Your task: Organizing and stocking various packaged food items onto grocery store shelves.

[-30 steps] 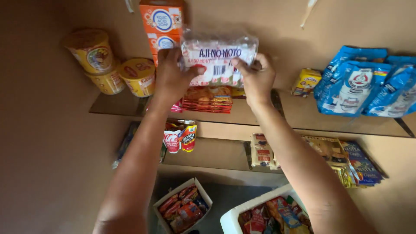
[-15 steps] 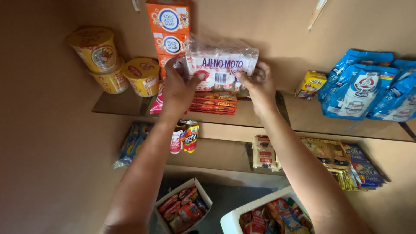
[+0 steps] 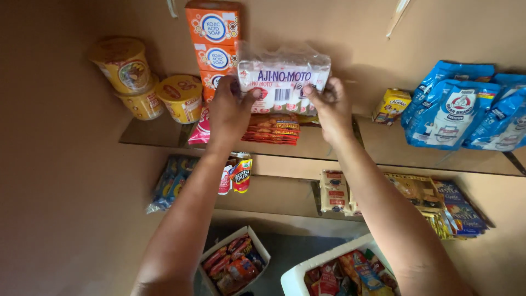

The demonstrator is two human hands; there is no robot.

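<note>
Raised slightly since the earlier frame: crinkled clear-plastic white sachet pack (image 3: 284, 82), now before the stacked orange boxes (image 3: 213, 41), above the upper shelf (image 3: 159, 133). Clamped at both ends by left hand (image 3: 230, 109) and right hand (image 3: 330, 107), fingers curled, forearms extended upward.

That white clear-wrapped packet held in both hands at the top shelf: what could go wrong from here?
The white packet is pinched only at its lower corners by the left hand and right hand, so it might sag or slip.

The stacked orange boxes stand right beside it; a nudge could topple them.

The red sachets lie at the shelf edge under it and may be pushed off.
</note>
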